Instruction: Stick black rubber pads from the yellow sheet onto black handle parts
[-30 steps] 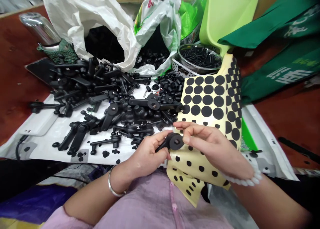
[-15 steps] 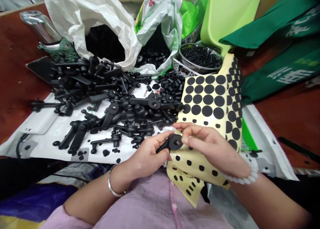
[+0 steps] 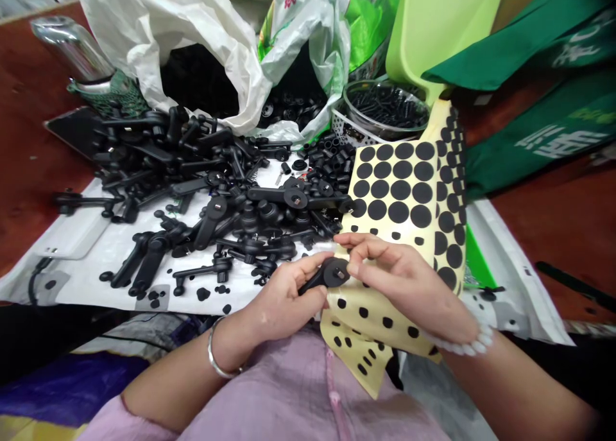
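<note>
My left hand (image 3: 293, 300) is closed around a black plastic arm (image 3: 332, 273) with a flat round end, held above the front edge of the table. A small metallic piece shows in the middle of that round face. At the right rim of the disc, the thumb and index finger of my right hand (image 3: 392, 271) are pinched together. Whether a sticker edge lies between them I cannot make out. Beneath both hands runs a yellowish backing sheet (image 3: 368, 232) with rows of round black stickers; small black dots remain on its lower part, which hangs over my lap.
A heap of similar black arms (image 3: 158, 152) covers the left and middle of the table. Behind stand a white bag (image 3: 144, 24), a second bag (image 3: 327, 40) with black parts, and a bowl of screws (image 3: 385, 104). A light green dustpan (image 3: 447, 30) rises at the back right.
Almost nothing differs. Both hands keep their hold at the round end of the black arm, and the view has shifted slightly.
</note>
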